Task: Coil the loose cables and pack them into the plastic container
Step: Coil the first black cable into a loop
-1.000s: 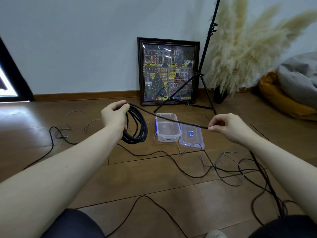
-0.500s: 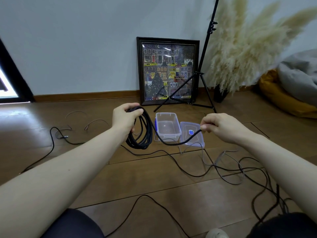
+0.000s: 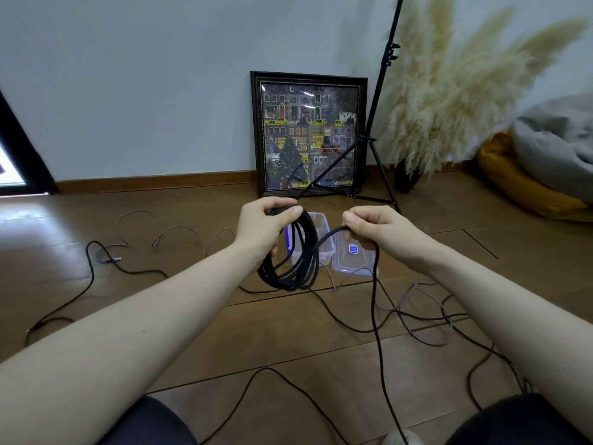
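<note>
My left hand (image 3: 261,231) grips the top of a black cable coil (image 3: 290,271) with several loops hanging below it. My right hand (image 3: 375,234) pinches the same cable's free run (image 3: 373,303) close beside the coil; from there it drops to the floor toward me. Behind the coil a clear plastic container (image 3: 322,248) stands open on the floor, partly hidden by the loops. Its lid (image 3: 353,258) with a blue label lies to its right. More loose cables, black (image 3: 93,277) and grey (image 3: 426,322), lie spread over the wooden floor.
A framed picture (image 3: 309,133) leans on the wall behind the container. A black tripod stand (image 3: 372,146) and a vase of pampas grass (image 3: 449,91) stand at the right. A yellow and grey cushion pile (image 3: 545,175) lies far right. My knees fill the bottom edge.
My right hand has travelled left toward my left hand, bringing the cable in as a new loop. The taut stretch between the hands has gone slack and joined the coil.
</note>
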Demonstrator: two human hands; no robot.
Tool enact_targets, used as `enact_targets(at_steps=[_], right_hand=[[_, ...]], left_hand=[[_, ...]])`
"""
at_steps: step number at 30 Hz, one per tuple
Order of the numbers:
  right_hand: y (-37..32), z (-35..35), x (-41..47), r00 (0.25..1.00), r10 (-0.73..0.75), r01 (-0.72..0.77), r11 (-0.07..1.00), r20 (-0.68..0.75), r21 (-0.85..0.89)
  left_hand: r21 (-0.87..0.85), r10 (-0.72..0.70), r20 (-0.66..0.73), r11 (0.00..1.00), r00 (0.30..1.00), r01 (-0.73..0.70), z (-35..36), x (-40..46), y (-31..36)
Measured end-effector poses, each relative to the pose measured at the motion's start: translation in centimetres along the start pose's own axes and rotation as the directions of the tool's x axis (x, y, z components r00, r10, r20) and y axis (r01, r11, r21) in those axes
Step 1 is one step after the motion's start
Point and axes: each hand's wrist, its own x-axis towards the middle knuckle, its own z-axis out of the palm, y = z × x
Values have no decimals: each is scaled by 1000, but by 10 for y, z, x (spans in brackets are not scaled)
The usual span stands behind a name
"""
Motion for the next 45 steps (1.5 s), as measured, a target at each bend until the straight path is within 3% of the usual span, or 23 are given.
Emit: enact_targets(at_steps=[4, 7, 12, 18, 26, 31, 34, 37, 41, 45], right_hand=[[-6, 3, 6, 999, -11, 16, 994, -51, 107], [-6, 6, 8, 990, -52, 56, 998, -134, 25], [-7, 12, 9, 992, -60, 63, 998, -113, 29], [-4, 22, 18, 961, -11, 46, 992, -276, 119], [6, 28, 28, 884, 13, -15, 1000, -466, -1], [9, 23, 26, 847, -43, -69, 979, -529, -190], [12, 15, 22, 899, 34, -119, 978, -437, -170], [14, 10, 17, 964, 174, -182, 983, -200, -23], [17, 2, 9, 964, 243, -248, 968, 110, 35], [17, -2, 10, 959, 256, -261, 965, 122, 30]], left_hand=[[-63, -8, 14, 998, 1000, 8, 9, -2, 3], [-109, -11, 38, 994, 999, 15, 13, -4, 5], [-165, 4, 86, 986, 996, 10, 15, -5, 7], [-229, -26, 188, 971, 982, 70, 17, -5, 8], [-257, -52, 325, 956, 944, 141, 25, -9, 11], [-261, -92, 374, 944, 923, 200, 21, -8, 11], [-266, -88, 429, 939, 899, 219, 15, -7, 13], [-284, -87, 488, 925, 869, 252, 11, -6, 15], [-300, -93, 546, 906, 833, 298, 5, -5, 15], [-301, -127, 409, 916, 904, 265, 6, -2, 11]])
